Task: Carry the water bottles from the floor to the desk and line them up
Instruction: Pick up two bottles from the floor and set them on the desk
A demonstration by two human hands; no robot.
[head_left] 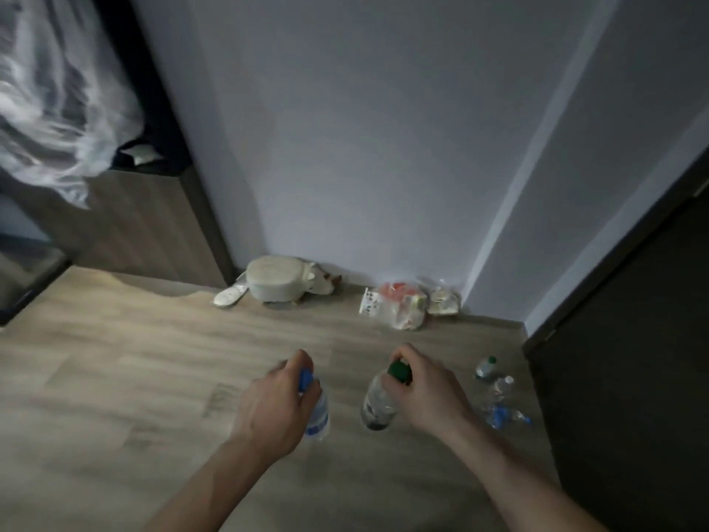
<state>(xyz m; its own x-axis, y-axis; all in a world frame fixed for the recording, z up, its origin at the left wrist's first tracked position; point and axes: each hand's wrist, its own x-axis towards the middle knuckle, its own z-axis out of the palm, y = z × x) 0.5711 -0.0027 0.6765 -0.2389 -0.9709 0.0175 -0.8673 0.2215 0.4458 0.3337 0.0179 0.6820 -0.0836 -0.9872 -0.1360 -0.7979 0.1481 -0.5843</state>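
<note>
My left hand (274,407) grips a clear bottle with a blue cap and blue label (319,414) by its neck, held above the wooden floor. My right hand (426,389) grips a clear bottle with a green cap (378,407) by its top, hanging beside the first. On the floor at the right stand a green-capped bottle (485,367) and a white-capped bottle (502,386). A blue-labelled bottle (504,415) lies on its side just in front of them. The desk is not in view.
A stuffed toy (284,283) and a white slipper (230,296) lie against the far wall. Plastic bags of snacks (406,305) sit in the corner. A dark door (629,339) stands at the right, a wooden cabinet (145,224) with hanging cloth at the left.
</note>
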